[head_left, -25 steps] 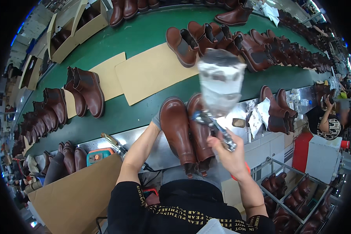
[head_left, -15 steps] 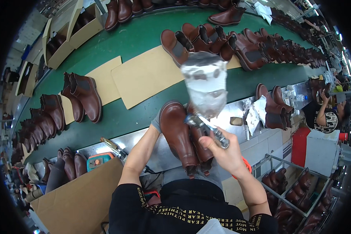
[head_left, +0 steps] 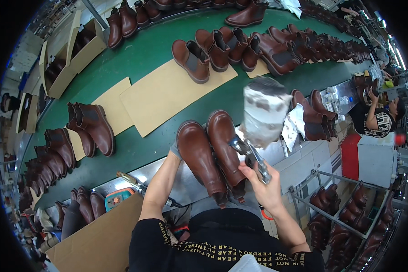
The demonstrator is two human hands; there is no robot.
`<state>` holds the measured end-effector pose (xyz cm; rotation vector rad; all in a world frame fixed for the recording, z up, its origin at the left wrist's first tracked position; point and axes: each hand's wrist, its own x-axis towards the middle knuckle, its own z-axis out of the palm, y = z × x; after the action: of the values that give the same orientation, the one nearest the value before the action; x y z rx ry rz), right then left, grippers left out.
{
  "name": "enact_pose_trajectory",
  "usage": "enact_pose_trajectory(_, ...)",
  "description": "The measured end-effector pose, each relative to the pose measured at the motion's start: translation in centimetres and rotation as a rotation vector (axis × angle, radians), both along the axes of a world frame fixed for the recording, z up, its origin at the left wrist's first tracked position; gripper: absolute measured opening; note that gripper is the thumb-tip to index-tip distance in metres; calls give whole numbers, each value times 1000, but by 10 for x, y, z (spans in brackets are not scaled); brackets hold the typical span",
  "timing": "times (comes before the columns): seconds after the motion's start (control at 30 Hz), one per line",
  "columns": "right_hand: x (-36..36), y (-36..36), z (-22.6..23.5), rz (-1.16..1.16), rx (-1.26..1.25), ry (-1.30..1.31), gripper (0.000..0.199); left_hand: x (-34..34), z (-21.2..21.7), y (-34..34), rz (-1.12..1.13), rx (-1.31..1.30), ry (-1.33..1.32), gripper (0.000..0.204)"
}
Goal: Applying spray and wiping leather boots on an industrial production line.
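A pair of brown leather boots is raised in front of me, toes away and shafts toward my body: a left boot [head_left: 196,156] and a right boot [head_left: 224,147]. My left hand [head_left: 175,148], in a grey glove, grips them from the left side; most of its fingers are hidden behind the leather. In my right hand [head_left: 266,187] is a metal spray gun [head_left: 257,164], its front end close to the right boot's upper. A white, dark-stained cup [head_left: 266,113] sits on the gun. The fingers of this bare hand wrap around the gun's handle.
Brown boots [head_left: 90,129] line the green conveyor [head_left: 167,115], some on tan cardboard sheets [head_left: 163,97]. A heat-gun-like tool [head_left: 131,181] lies at left by a cardboard box [head_left: 95,226]. Boots fill a metal rack [head_left: 340,206] at right. A co-worker [head_left: 378,118] sits beyond it.
The spray gun and its cup have swung right, away from over the right boot, whose toe now shows fully. Both boots stay in my left hand, slightly farther apart.
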<state>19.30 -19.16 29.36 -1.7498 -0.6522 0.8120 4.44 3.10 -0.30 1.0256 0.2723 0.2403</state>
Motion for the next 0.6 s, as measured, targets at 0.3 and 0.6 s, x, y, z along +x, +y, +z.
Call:
enact_pose_trajectory(0.3, 35, 17, 30, 98, -183, -144, 42, 7, -11, 6, 13, 27, 34, 33)
enact_pose_trajectory(0.6, 48, 28, 38, 266, -175, -187, 45, 8, -15, 3, 25, 7, 40, 34)
